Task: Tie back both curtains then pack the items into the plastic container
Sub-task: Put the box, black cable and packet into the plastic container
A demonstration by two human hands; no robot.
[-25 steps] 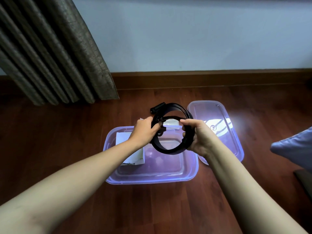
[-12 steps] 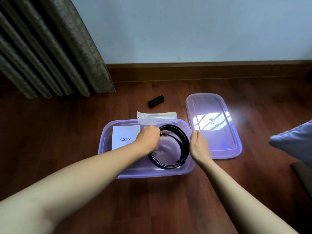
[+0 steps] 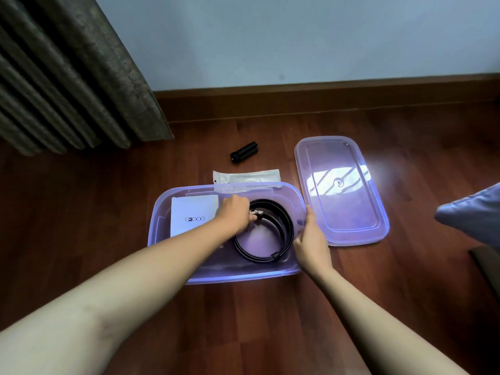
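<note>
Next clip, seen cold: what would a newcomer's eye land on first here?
The translucent purple container on the wooden floor at centre, with a coiled black belt inside. The left hand pinches the belt's buckle end, while the right hand holds the container's right rim. Next comes the lid, lying on the floor to the container's right with a bright patch of reflected light.

The left grip (image 3: pixel 235 216) pinches the buckle of a coiled black leather belt (image 3: pixel 285 228) inside the translucent purple plastic container (image 3: pixel 160 220); the right grip (image 3: pixel 311 239) holds its right rim.
</note>
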